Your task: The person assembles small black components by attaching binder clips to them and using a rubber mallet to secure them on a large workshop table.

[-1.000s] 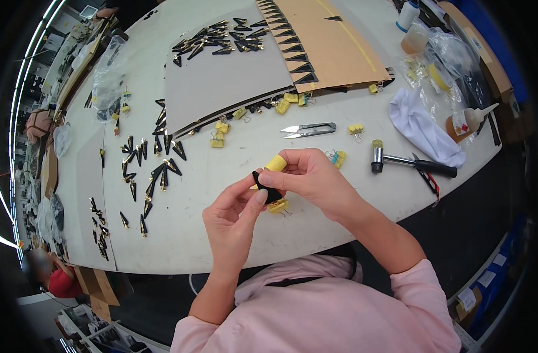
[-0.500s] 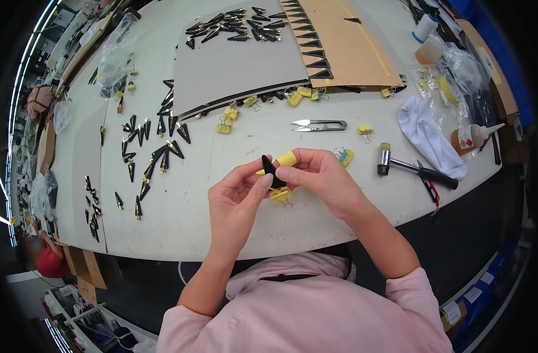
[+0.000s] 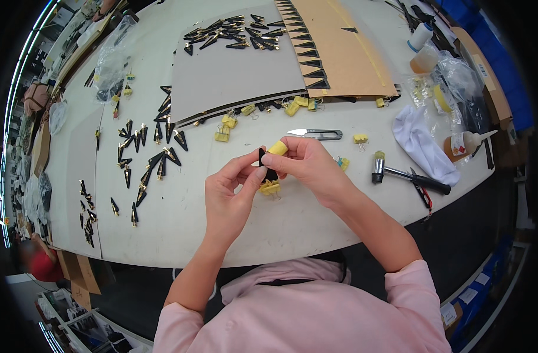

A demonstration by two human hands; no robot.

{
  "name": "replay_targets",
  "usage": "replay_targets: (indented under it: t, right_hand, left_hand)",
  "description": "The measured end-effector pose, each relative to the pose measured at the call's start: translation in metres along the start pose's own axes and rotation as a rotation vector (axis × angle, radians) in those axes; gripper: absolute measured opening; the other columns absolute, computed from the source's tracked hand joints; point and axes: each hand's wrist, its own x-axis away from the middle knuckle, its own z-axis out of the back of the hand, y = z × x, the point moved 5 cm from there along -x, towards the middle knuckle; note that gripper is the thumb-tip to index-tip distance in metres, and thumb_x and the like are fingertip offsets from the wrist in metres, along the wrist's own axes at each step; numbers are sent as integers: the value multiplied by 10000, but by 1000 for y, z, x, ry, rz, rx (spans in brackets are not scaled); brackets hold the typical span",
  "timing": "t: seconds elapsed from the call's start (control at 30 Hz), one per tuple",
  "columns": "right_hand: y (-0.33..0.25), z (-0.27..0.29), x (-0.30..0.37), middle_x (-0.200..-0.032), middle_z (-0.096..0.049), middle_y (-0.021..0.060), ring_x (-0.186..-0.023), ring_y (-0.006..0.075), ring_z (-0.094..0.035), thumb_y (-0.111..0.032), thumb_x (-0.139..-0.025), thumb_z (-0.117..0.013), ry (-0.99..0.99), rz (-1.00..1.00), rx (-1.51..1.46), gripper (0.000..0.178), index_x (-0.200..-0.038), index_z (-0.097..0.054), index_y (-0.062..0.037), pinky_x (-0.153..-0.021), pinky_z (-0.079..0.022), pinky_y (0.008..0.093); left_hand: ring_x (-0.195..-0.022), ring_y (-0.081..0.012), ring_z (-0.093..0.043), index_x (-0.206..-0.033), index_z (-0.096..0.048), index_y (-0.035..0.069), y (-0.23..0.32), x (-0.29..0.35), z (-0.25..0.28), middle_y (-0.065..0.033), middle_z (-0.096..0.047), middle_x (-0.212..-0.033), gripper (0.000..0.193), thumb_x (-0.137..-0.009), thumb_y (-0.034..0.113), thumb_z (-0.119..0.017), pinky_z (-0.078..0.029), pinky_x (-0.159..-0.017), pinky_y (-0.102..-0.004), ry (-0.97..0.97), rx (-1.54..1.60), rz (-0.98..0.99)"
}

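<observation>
Your hands are close together over the near part of the table, both closed on one small black piece. Your left hand has its thumb on the piece's lower part and its fingers curled behind. Your right hand pinches near the top, with a yellow wrap around a finger. The piece stands roughly upright between your fingertips, much of it hidden by them. A yellow clip shows just below it; you cannot tell from here whether the two touch.

Beyond your hands lie the snips, with a second clip to their right. Another clip, partly covered, sits just beside your right hand. Farther right, the hammer lies across a red-handled tool, near a white cloth and a nozzle bottle.

To your left, loose black pieces with gold-coloured parts are scattered on the table. More make a pile on the grey board ahead of you. Beside that board, the brown card carries a row of black triangles along its left edge. At far left is a person in red.
</observation>
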Motion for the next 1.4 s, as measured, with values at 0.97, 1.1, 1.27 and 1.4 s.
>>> replay_targets:
  t: [0.97, 1.1, 1.27, 1.4]
  right_hand:
    - [-28, -5, 3, -833, -664, 85, -777, 156, -649, -126, -822, -675, 127, 290, 549, 195, -908, -543, -11, -560, -467, 288]
    - [-17, -3, -5, -813, -667, 76, -758, 138, -637, -152, -843, -678, 82, 198, 286, 191, -895, -572, -1, -633, -492, 271]
    - [-13, -5, -5, -806, -671, 73, -772, 119, -634, -168, -850, -685, 90, 99, 314, 200, -877, -600, 11, -690, -501, 264]
    - [-12, -7, -5, -811, -670, 72, -776, 116, -630, -165, -847, -685, 89, 124, 339, 197, -884, -604, 10, -691, -502, 266]
  left_hand:
    - [-843, -119, -610, -1023, -611, -39, -8, -33, 14, -99, -649, -991, 138, -925, 59, -607, -516, -726, -254, -24, 273, 27]
    - [-792, -96, -596, -997, -614, -44, -8, -32, 12, -82, -652, -947, 133, -921, 66, -619, -506, -689, -232, -33, 226, 59]
    - [-785, -93, -611, -965, -625, -45, -8, -28, 12, -78, -664, -913, 129, -907, 69, -643, -503, -665, -214, -15, 134, 64]
    - [-811, -102, -627, -946, -631, -44, -9, -31, 12, -90, -671, -906, 134, -913, 86, -641, -506, -671, -224, -20, 122, 75]
